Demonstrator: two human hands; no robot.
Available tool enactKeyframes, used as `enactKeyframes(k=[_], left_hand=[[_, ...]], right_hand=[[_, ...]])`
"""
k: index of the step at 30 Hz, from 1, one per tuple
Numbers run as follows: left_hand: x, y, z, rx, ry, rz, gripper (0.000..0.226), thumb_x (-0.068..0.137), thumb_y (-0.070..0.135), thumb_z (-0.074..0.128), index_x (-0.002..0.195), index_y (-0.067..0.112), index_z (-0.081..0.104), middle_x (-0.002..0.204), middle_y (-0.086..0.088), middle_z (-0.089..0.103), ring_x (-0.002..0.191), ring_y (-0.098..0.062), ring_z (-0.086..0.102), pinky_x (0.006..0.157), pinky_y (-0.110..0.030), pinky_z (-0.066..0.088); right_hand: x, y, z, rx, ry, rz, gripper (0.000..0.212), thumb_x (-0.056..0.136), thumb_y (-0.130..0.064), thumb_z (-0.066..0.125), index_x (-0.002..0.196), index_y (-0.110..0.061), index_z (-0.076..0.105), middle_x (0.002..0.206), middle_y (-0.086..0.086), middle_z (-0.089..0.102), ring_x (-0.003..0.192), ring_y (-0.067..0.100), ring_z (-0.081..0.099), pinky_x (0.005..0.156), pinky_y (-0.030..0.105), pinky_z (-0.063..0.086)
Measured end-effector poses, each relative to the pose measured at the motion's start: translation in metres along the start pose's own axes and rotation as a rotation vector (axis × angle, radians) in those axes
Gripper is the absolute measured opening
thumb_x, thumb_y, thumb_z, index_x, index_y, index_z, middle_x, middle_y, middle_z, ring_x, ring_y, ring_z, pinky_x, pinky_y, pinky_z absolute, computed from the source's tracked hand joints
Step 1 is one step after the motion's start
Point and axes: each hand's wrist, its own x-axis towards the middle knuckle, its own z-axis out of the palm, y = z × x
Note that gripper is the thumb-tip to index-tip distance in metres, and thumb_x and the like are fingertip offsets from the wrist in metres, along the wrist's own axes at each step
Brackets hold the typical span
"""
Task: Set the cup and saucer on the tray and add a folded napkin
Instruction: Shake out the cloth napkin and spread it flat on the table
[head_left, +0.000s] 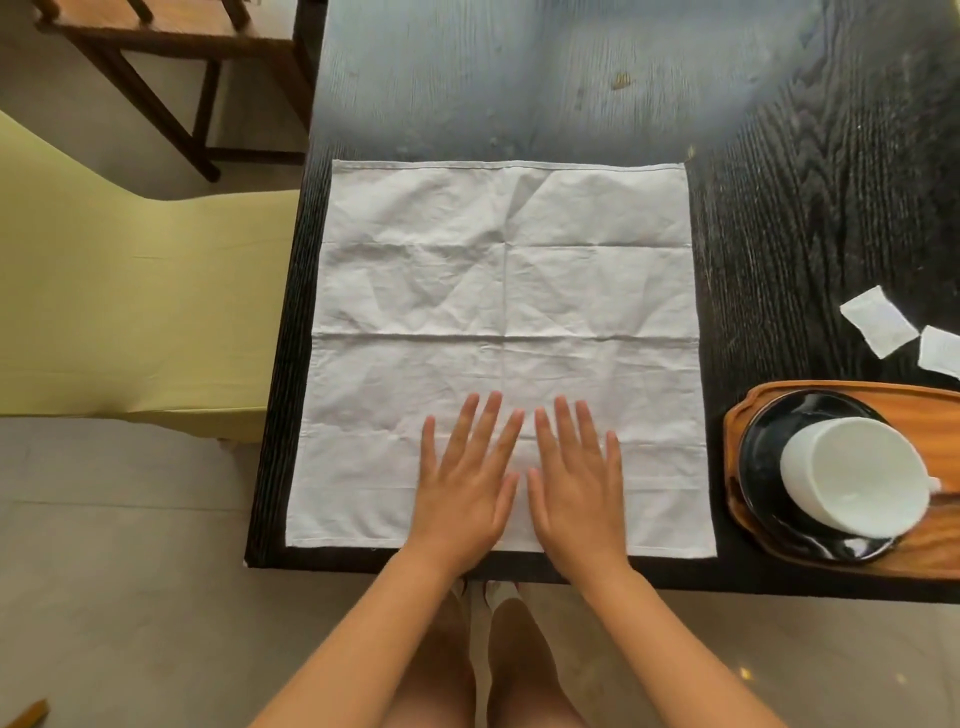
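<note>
A white cloth napkin (498, 291) lies spread out flat and creased on the dark wooden table, near its front left corner. My left hand (462, 478) and my right hand (576, 478) rest palm down side by side on the napkin's near edge, fingers spread, holding nothing. To the right, a white cup (857, 478) sits on a black saucer (763, 467), which rests on a wooden tray (737, 415) at the right edge of the view.
Two small white sachets (878, 322) lie on the black table (779, 182) behind the tray. A pale yellow-green chair (130, 291) stands left of the table, with a wooden chair (171, 67) further back. The table's front edge runs just below my wrists.
</note>
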Motion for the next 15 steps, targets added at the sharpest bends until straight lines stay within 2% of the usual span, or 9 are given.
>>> enactKeyframes(k=[5, 8, 11, 15], left_hand=[[0.014, -0.026, 0.014, 0.064, -0.071, 0.030, 0.061, 0.092, 0.048, 0.026, 0.148, 0.030, 0.012, 0.157, -0.002, 0.008, 0.145, -0.019, 0.005, 0.115, -0.047, 0.004], [0.000, -0.076, 0.008, 0.051, -0.052, -0.145, 0.065, 0.090, 0.050, 0.024, 0.149, 0.029, 0.006, 0.158, 0.000, -0.001, 0.145, -0.016, -0.004, 0.115, -0.038, -0.007], [-0.011, -0.113, -0.006, 0.028, -0.073, -0.306, 0.073, 0.088, 0.052, 0.021, 0.149, 0.017, 0.002, 0.158, -0.005, 0.002, 0.144, -0.012, -0.008, 0.114, -0.030, -0.011], [0.017, -0.099, -0.026, -0.061, 0.046, -0.375, 0.073, 0.089, 0.050, 0.020, 0.148, 0.010, 0.003, 0.157, -0.005, 0.004, 0.144, -0.015, 0.001, 0.113, -0.031, -0.018]], right_hand=[[0.005, 0.034, 0.011, -0.095, -0.080, -0.034, 0.062, 0.093, -0.039, 0.028, 0.148, -0.017, 0.010, 0.156, 0.005, 0.008, 0.144, 0.017, 0.000, 0.115, 0.041, 0.003], [0.003, 0.067, 0.002, -0.098, -0.061, 0.092, 0.063, 0.092, -0.036, 0.024, 0.147, -0.012, 0.006, 0.155, 0.006, 0.006, 0.144, 0.013, -0.005, 0.115, 0.036, -0.002], [0.001, 0.075, -0.006, -0.081, -0.070, 0.165, 0.063, 0.092, -0.037, 0.022, 0.146, -0.007, 0.009, 0.155, 0.008, 0.009, 0.143, 0.014, -0.003, 0.115, 0.033, -0.002], [0.026, 0.042, -0.018, 0.022, 0.016, 0.160, 0.063, 0.093, -0.041, 0.023, 0.147, -0.011, 0.008, 0.156, 0.007, 0.005, 0.143, 0.018, 0.000, 0.115, 0.037, -0.002]])
